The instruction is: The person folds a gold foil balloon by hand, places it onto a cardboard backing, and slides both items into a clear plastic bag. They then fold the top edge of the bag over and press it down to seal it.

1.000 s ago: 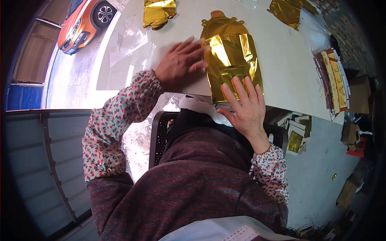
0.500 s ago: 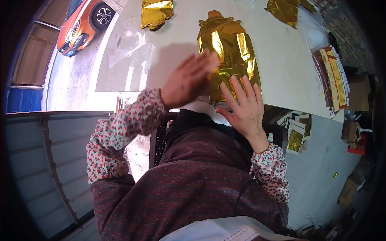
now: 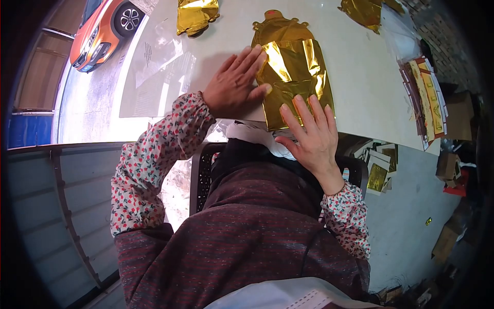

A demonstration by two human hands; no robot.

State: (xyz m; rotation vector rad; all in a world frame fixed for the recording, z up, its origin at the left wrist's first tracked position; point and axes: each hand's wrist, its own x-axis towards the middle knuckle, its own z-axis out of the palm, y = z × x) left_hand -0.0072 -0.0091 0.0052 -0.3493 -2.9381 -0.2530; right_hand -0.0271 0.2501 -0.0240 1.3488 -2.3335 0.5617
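Note:
A shiny gold foil piece [image 3: 293,64] lies on the pale table in front of me, its long side pointing away. The far end has a rounded tab with small scalloped knobs, and a folded foil layer with a straight top edge covers the part nearer me. My left hand [image 3: 234,85] rests along the foil's left edge, palm down, fingertips and thumb on the foil and fingers stretched out. On the lower right part of the foil lies my right hand [image 3: 311,136], flat with its fingers spread.
Crumpled gold foil [image 3: 196,15] sits at the far left, and more gold foil [image 3: 363,13] at the far right beside clear plastic [image 3: 404,38]. Printed cards [image 3: 427,100] are stacked at the table's right edge. Clear plastic sheets [image 3: 162,67] lie on the left.
My left hand, blurred over the foil earlier, has moved up and outward to its left edge. The foil's upper layer looks flatter with a straighter top edge. My right hand stays in place.

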